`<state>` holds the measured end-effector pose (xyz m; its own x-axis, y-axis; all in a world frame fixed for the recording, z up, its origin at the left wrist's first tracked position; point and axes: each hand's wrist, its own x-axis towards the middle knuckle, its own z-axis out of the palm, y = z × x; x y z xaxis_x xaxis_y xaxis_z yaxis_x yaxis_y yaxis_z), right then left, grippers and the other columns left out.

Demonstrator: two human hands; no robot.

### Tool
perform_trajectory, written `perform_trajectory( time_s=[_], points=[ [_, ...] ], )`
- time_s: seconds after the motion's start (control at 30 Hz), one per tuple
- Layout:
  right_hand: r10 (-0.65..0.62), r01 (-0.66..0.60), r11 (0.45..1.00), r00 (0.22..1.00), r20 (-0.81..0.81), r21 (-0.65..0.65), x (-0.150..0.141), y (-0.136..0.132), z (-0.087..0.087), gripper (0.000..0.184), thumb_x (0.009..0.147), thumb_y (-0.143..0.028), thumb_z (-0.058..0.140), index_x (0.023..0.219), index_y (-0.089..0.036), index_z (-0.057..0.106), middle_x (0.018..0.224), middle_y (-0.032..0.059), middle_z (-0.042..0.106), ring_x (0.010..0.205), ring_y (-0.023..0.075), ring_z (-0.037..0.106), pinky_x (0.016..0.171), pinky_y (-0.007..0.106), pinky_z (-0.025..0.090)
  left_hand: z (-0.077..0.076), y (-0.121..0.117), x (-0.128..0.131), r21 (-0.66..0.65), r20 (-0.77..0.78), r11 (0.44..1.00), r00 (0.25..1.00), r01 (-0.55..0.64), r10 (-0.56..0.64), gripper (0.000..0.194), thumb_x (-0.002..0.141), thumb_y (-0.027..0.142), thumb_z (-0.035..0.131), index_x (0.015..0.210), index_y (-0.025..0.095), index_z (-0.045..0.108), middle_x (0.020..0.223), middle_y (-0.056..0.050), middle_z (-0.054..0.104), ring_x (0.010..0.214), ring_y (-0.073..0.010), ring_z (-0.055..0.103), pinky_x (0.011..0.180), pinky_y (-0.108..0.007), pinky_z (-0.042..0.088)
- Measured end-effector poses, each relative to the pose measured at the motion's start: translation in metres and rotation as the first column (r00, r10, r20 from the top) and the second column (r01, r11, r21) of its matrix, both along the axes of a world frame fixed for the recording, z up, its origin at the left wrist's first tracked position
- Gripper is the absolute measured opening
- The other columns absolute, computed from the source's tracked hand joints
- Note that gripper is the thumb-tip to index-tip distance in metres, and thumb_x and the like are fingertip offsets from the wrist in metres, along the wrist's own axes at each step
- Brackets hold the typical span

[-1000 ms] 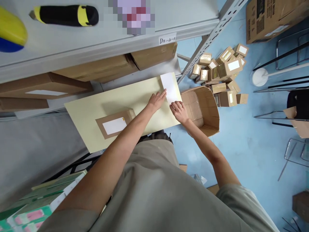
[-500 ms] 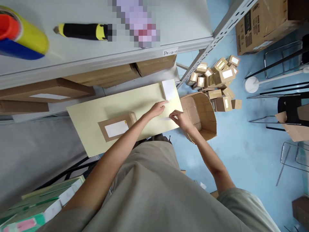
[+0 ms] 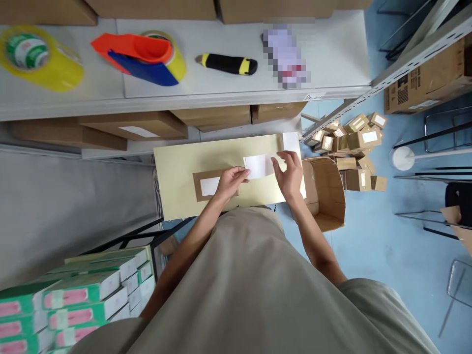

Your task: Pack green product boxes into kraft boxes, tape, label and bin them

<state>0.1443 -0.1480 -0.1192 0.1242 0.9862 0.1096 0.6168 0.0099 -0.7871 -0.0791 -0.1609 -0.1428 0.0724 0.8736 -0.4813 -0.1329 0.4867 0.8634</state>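
Pinched by its left end in my left hand, a white paper label is held just above the pale yellow tabletop. My right hand is off the label's right end, thumb and fingers apart, holding nothing. Beyond that hand, a stack of white labels lies at the table's far right corner. A brown cardboard box bearing a white label rests on the table, partly hidden behind my left hand.
The grey shelf ahead carries a tape roll, an orange-and-blue tape dispenser and a utility knife. An open carton stands right of the table, near piled small boxes. Green-and-white boxes are stacked lower left.
The white label has come up into my left hand, which was pointing near the stack before. My right hand has gone from a pinch to open. The view has shifted, showing more shelf.
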Motion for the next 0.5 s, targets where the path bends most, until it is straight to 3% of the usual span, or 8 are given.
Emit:
perform_trajectory(
  time_s=[0.1, 0.17, 0.23, 0.37, 0.5],
  points=[
    [0.093, -0.113, 0.986, 0.983, -0.156, -0.124, -0.045, -0.014, 0.018, 0.053, 0.101, -0.072, 0.076, 0.128, -0.025, 0.075, 0.125, 0.0132, 0.081, 0.106, 0.0290, 0.080, 0.091, 0.045, 0.069, 0.011, -0.007, -0.012, 0.082, 0.040, 0.996, 0.999, -0.038, 0.035, 0.062, 0.064, 0.070, 0.104, 0.083, 0.018, 0.078, 0.091, -0.005, 0.079, 0.091, -0.0211, 0.075, 0.094, -0.037, 0.064],
    [0.088, -0.153, 0.969, 0.947, -0.308, -0.194, -0.066, -0.021, 0.022, 0.063, 0.093, -0.074, 0.083, 0.132, -0.026, 0.072, 0.125, 0.0113, 0.083, 0.106, 0.0280, 0.081, 0.088, 0.042, 0.070, 0.016, -0.012, -0.020, 0.115, 0.066, 0.992, 0.997, -0.041, 0.033, 0.058, 0.063, 0.066, 0.106, 0.080, 0.018, 0.077, 0.091, -0.005, 0.079, 0.092, -0.0218, 0.076, 0.095, -0.038, 0.063],
    [0.047, -0.152, 0.963, 0.907, -0.418, -0.222, -0.079, -0.024, 0.020, 0.061, 0.094, -0.073, 0.081, 0.131, -0.025, 0.072, 0.120, 0.0100, 0.084, 0.104, 0.0261, 0.082, 0.088, 0.040, 0.070, 0.019, -0.016, -0.030, 0.120, 0.069, 0.992, 0.997, -0.047, 0.039, 0.057, 0.058, 0.062, 0.108, 0.075, 0.019, 0.075, 0.088, -0.004, 0.079, 0.089, -0.0222, 0.076, 0.092, -0.038, 0.063],
    [-0.039, -0.083, 0.972, 0.868, -0.494, -0.222, -0.082, -0.024, 0.009, 0.049, 0.100, -0.070, 0.072, 0.114, -0.023, 0.076, 0.098, 0.0065, 0.082, 0.090, 0.0224, 0.078, 0.082, 0.037, 0.067, 0.012, -0.022, -0.062, 0.088, 0.049, 0.995, 0.998, -0.051, 0.047, 0.055, 0.062, 0.060, 0.106, 0.079, 0.019, 0.075, 0.088, -0.006, 0.080, 0.086, -0.0217, 0.075, 0.084, -0.035, 0.061],
    [-0.065, -0.053, 0.974, 0.866, -0.495, -0.221, -0.068, -0.024, 0.008, 0.048, 0.094, -0.071, 0.080, 0.101, -0.024, 0.074, 0.091, 0.0030, 0.076, 0.082, 0.0195, 0.072, 0.073, 0.033, 0.062, -0.005, -0.027, -0.119, 0.066, 0.007, 0.973, 0.975, -0.221, 0.221, 0.048, 0.068, 0.053, 0.098, 0.087, 0.021, 0.069, 0.091, -0.004, 0.078, 0.088, -0.0228, 0.075, 0.083, -0.035, 0.062]
  ],
)
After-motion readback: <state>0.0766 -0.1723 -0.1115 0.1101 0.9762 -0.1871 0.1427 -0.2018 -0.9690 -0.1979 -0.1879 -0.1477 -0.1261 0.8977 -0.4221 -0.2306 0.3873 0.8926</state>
